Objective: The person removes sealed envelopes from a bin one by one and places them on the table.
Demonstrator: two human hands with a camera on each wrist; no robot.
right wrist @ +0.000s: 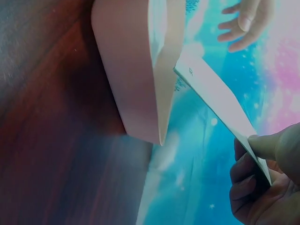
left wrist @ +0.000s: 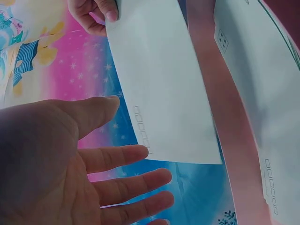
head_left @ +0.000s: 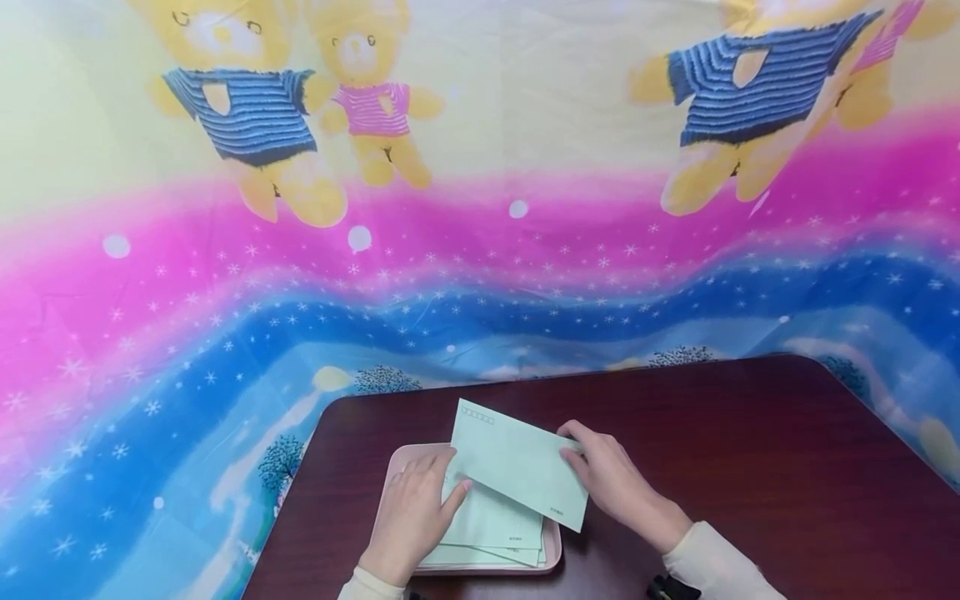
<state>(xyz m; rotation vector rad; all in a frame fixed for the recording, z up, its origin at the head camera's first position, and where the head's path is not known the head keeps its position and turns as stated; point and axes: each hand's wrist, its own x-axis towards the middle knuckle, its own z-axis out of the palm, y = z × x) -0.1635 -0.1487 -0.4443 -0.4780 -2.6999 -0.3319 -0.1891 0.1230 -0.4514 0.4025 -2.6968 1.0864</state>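
A pale green envelope (head_left: 517,462) with a row of small postcode boxes is tilted above the tray, its right edge pinched between the thumb and fingers of my right hand (head_left: 618,483). Beneath it, several similar envelopes (head_left: 491,525) lie in a pink tray (head_left: 555,550). My left hand (head_left: 412,517) hovers over the tray's left side, fingers spread. In the left wrist view, that hand's fingers (left wrist: 136,185) extend towards the raised envelope (left wrist: 159,79) with nothing in the palm. The right wrist view has the thumb (right wrist: 267,147) flat on the envelope's face.
The tray stands near the front of a dark reddish-brown table (head_left: 765,467). Behind the table hangs a colourful cloth (head_left: 480,242) printed with bears and snowflakes. A black object (head_left: 671,587) shows by the right sleeve.
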